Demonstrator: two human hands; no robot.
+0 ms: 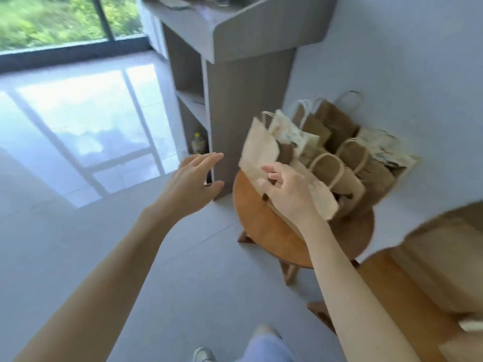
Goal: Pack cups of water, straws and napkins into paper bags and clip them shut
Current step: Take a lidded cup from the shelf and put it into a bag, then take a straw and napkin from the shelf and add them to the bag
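Several brown paper bags (347, 152) with twisted handles stand bunched on a round wooden stool (264, 231) against the wall. The nearest one, a pale flat paper bag (258, 150), leans out from the bunch toward the left. My right hand (290, 192) rests against its front, fingers spread and loosely bent; whether they pinch the bag is blurred. My left hand (190, 178) hovers open in the air left of the stool, fingers straight, touching nothing. No cups, straws, napkins or clips show.
A tall grey counter with open shelves (230, 82) stands just behind the stool; a yellow bottle (199, 142) sits on its lowest shelf. A second wooden piece (407, 296) with a tan bag on it fills the lower right. Glossy tiled floor stretches left to a window.
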